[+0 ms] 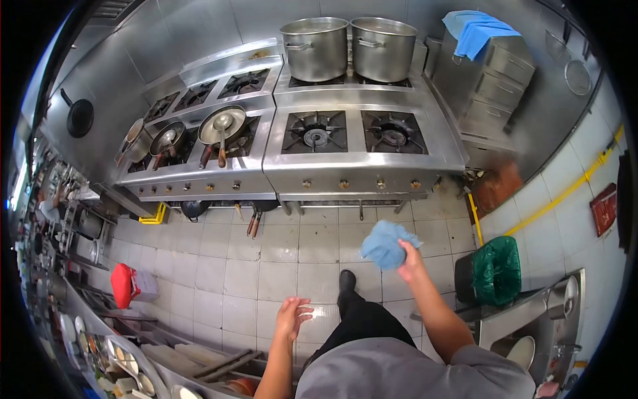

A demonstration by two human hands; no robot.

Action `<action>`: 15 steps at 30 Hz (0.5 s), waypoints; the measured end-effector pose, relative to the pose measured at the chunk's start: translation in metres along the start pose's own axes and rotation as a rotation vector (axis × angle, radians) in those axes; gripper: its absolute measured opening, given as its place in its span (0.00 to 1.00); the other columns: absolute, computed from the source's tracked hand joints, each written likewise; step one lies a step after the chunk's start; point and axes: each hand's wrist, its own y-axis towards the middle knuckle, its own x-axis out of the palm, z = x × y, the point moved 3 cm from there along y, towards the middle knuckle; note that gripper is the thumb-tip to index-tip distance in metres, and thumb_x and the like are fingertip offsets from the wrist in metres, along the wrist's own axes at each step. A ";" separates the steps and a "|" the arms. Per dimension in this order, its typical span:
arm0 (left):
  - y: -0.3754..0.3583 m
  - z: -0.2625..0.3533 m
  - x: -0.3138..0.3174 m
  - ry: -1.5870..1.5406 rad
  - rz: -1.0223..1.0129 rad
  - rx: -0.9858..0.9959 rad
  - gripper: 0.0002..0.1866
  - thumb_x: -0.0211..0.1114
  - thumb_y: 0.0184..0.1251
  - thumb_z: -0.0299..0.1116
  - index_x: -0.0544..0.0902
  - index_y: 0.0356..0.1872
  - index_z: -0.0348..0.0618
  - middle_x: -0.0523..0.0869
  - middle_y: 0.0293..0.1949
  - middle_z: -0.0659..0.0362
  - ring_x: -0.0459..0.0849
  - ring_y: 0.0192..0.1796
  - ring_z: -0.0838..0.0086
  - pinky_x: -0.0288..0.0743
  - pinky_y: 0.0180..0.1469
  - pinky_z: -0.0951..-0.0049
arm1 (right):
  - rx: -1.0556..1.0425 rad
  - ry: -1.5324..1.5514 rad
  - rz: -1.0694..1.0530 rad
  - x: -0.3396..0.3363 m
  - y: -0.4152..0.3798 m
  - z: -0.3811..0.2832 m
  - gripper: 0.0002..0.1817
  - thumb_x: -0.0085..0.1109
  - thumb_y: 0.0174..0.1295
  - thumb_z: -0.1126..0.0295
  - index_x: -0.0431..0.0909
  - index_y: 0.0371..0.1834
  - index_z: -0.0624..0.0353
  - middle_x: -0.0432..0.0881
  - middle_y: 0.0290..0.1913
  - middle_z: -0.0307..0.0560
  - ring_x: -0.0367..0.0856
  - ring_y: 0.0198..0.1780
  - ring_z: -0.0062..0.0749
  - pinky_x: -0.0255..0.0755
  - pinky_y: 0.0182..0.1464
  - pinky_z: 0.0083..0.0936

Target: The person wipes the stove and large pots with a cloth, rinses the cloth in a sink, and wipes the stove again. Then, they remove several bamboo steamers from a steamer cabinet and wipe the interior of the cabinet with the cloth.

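Note:
A crumpled blue cloth (384,245) is gripped in my right hand (412,261), held out in front of my body above the tiled floor. My left hand (291,316) hangs at the lower middle with its fingers slightly curled and apart, holding nothing. Ahead of both hands stands the steel gas stove (345,174), its nearest two burners bare. Two large stockpots (315,54) sit on its back right burners. On the left part, a wide pan (211,128) with a ladle (222,122) in it rests beside a smaller pan (167,139).
Blue cloths (475,33) lie over a steel drawer cabinet (495,86) at the back right. A bin with a green liner (495,269) stands right of me, near a sink counter (515,326). Behind left are a red-covered container (123,286) and a counter with utensils (126,359).

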 end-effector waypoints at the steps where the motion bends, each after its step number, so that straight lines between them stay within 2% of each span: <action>1: 0.009 0.004 -0.016 0.002 0.005 -0.001 0.09 0.57 0.71 0.37 0.72 0.42 0.43 0.82 0.45 0.51 0.83 0.38 0.66 0.79 0.36 0.68 | -0.053 -0.030 0.012 0.001 0.024 -0.011 0.21 0.59 0.59 0.70 0.73 0.57 0.57 0.79 0.55 0.44 0.77 0.57 0.38 0.70 0.61 0.38; 4: 0.043 0.001 -0.079 0.038 0.142 -0.054 0.10 0.58 0.70 0.38 0.72 0.43 0.44 0.83 0.42 0.52 0.83 0.37 0.67 0.79 0.36 0.68 | -0.208 -0.123 0.116 0.016 0.095 -0.052 0.22 0.58 0.59 0.73 0.72 0.58 0.57 0.78 0.56 0.42 0.76 0.58 0.36 0.69 0.61 0.35; 5: 0.056 -0.004 -0.108 0.179 0.215 -0.079 0.10 0.58 0.69 0.38 0.72 0.42 0.44 0.83 0.39 0.53 0.83 0.34 0.68 0.79 0.33 0.69 | -0.244 -0.162 0.143 0.023 0.124 -0.063 0.23 0.58 0.58 0.75 0.72 0.60 0.57 0.77 0.57 0.42 0.75 0.58 0.35 0.69 0.61 0.33; 6: 0.066 -0.010 -0.139 0.314 0.296 -0.107 0.11 0.59 0.67 0.38 0.73 0.41 0.43 0.83 0.36 0.54 0.82 0.31 0.69 0.78 0.31 0.71 | -0.383 -0.278 0.129 0.047 0.139 -0.081 0.25 0.56 0.58 0.76 0.71 0.61 0.57 0.77 0.58 0.42 0.75 0.58 0.34 0.68 0.62 0.32; 7: 0.074 -0.022 -0.175 0.307 0.330 -0.116 0.11 0.59 0.67 0.38 0.73 0.41 0.43 0.83 0.36 0.54 0.82 0.31 0.69 0.78 0.31 0.71 | -0.512 -0.395 0.111 0.073 0.153 -0.095 0.27 0.55 0.57 0.78 0.70 0.63 0.56 0.76 0.58 0.42 0.74 0.59 0.33 0.67 0.62 0.31; 8: 0.074 -0.036 -0.217 0.459 0.411 -0.173 0.11 0.60 0.66 0.39 0.73 0.40 0.43 0.82 0.33 0.56 0.81 0.27 0.70 0.77 0.27 0.71 | -0.625 -0.559 0.091 0.071 0.189 -0.105 0.31 0.52 0.54 0.81 0.69 0.66 0.55 0.75 0.60 0.42 0.73 0.60 0.32 0.65 0.63 0.29; 9: 0.060 -0.044 -0.249 0.611 0.486 -0.243 0.11 0.61 0.65 0.39 0.74 0.39 0.43 0.82 0.30 0.57 0.79 0.23 0.71 0.75 0.23 0.71 | -0.703 -0.758 0.100 0.080 0.216 -0.113 0.30 0.51 0.54 0.81 0.70 0.64 0.57 0.76 0.58 0.46 0.73 0.60 0.36 0.65 0.62 0.29; 10: 0.042 -0.043 -0.265 0.604 0.514 -0.267 0.11 0.61 0.65 0.39 0.74 0.39 0.43 0.82 0.30 0.57 0.79 0.23 0.71 0.75 0.23 0.71 | -0.835 -1.021 0.126 0.078 0.248 -0.119 0.29 0.51 0.54 0.80 0.70 0.63 0.59 0.75 0.59 0.49 0.72 0.61 0.39 0.64 0.63 0.30; 11: 0.027 -0.040 -0.277 0.542 0.562 -0.379 0.11 0.62 0.64 0.39 0.74 0.38 0.43 0.81 0.28 0.58 0.78 0.20 0.72 0.74 0.19 0.71 | -0.978 -1.281 0.142 0.080 0.281 -0.118 0.28 0.52 0.54 0.79 0.70 0.62 0.61 0.75 0.59 0.51 0.71 0.62 0.43 0.63 0.64 0.31; 12: 0.014 -0.037 -0.288 0.478 0.607 -0.490 0.11 0.62 0.64 0.38 0.75 0.38 0.43 0.81 0.27 0.59 0.76 0.18 0.72 0.72 0.16 0.71 | -0.954 -1.281 0.124 0.086 0.309 -0.106 0.28 0.52 0.54 0.79 0.70 0.62 0.61 0.75 0.59 0.51 0.71 0.62 0.43 0.63 0.64 0.31; 14: -0.012 -0.030 -0.302 0.410 0.710 -0.502 0.11 0.62 0.64 0.38 0.75 0.39 0.44 0.81 0.28 0.59 0.76 0.18 0.72 0.72 0.16 0.70 | -0.930 -1.406 0.241 0.085 0.353 -0.076 0.26 0.54 0.54 0.77 0.72 0.60 0.63 0.73 0.60 0.54 0.68 0.63 0.50 0.61 0.66 0.34; 15: -0.021 -0.027 -0.305 0.354 0.787 -0.486 0.11 0.62 0.64 0.38 0.75 0.40 0.45 0.81 0.28 0.59 0.77 0.18 0.72 0.73 0.16 0.69 | -0.990 -1.525 0.178 0.065 0.388 -0.049 0.24 0.57 0.52 0.75 0.74 0.57 0.60 0.71 0.62 0.53 0.67 0.64 0.52 0.58 0.68 0.38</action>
